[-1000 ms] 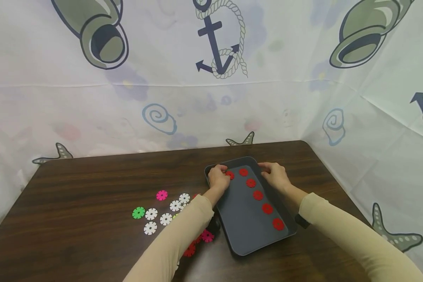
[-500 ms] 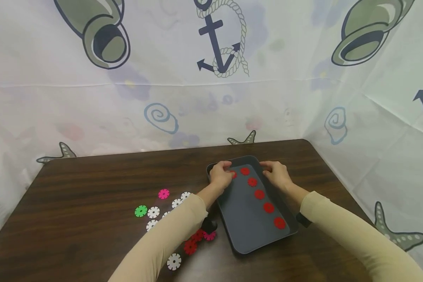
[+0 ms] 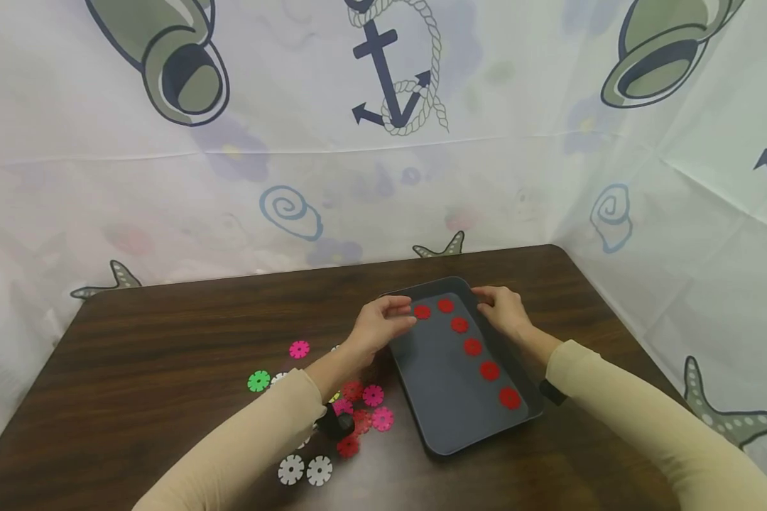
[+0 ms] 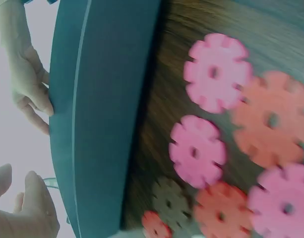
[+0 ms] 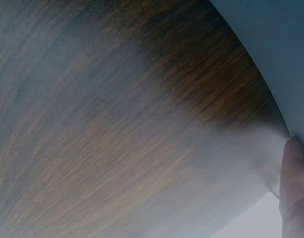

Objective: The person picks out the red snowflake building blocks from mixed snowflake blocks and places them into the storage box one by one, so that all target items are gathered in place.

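Note:
A dark grey tray (image 3: 450, 397) lies on the table, with several red notched discs (image 3: 473, 346) in a bent row along its far and right sides. My left hand (image 3: 380, 326) hovers over the tray's left edge, fingers loosely extended and nothing held; the left wrist view also shows this hand (image 4: 28, 213). At the tray's right rim, my right hand (image 3: 505, 312) holds the edge between thumb and fingers. One finger (image 5: 294, 178) meets the tray's outer side in the right wrist view. Left of the tray, pink discs (image 4: 218, 72) and orange-red discs (image 4: 273, 119) lie loosely scattered.
White discs (image 3: 319, 470), a green disc (image 3: 258, 381) and other coloured discs spread over the dark wooden table (image 3: 166, 397), partly behind the left forearm. A patterned cloth (image 3: 332, 142) hangs behind and to the right of the table.
My left hand has let go of a red disc at the tray's far left corner and drawn back left, toward me. My right hand stays at the rim.

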The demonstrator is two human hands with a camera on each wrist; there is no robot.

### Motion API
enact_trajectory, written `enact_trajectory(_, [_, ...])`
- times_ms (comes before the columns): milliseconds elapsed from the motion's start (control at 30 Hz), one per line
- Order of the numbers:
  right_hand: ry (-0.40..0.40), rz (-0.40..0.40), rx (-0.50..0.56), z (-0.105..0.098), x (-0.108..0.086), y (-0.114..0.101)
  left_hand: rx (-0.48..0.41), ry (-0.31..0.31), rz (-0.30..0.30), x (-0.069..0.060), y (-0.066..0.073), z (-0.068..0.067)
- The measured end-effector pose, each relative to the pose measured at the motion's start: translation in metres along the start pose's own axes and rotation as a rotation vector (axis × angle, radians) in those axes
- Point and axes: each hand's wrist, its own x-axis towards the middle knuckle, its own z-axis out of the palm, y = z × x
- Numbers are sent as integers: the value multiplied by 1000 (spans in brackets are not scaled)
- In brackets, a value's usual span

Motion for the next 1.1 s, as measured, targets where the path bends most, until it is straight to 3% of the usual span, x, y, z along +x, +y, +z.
enact_trajectory(300, [-4,-8,1,-2,0,-1,52,11,-22,-15,-11,-30])
enact_trajectory(633, [-8,-13,4,-2,-1,-1,211,-28,-23,-20,-29,-62])
enact_trajectory(900, [-6,-11,6,-1,-1,-1,284,-19,-40,-22,-40,-72])
enact_trajectory(1100, [-4,-13,18,0,-1,-1,416,37,-24,-23,-47,-73])
